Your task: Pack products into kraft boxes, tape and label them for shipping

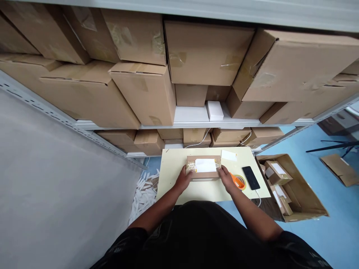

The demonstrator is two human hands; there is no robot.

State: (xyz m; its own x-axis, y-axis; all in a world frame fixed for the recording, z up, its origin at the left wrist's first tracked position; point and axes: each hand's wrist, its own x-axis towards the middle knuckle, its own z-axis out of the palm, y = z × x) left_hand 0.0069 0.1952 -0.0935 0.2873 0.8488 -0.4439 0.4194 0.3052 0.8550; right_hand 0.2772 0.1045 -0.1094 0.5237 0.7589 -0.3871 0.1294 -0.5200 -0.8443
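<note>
A small cardboard box (203, 175) with a white label (205, 165) and shiny packing tape across its top is over the pale yellow table (171, 190). Its left end is gripped by my left hand (183, 180), and my right hand (226, 178) grips the right end. Whether the box rests on the tabletop or is slightly lifted, I cannot tell. Close by my right hand lies an orange tape dispenser (237, 181) with a roll of tape. A black smartphone (251, 178) sits to the right of it. Behind the box lies a white label sheet (229, 155).
Shelves with large cardboard boxes (209, 52) stand in front. A white stack (215, 111) lies on the middle shelf (190, 115). Right of the table, an open carton (305, 190) holds several small boxes. White paper strips (143, 196) cover the floor at left. A white cable (258, 198) hangs near the phone.
</note>
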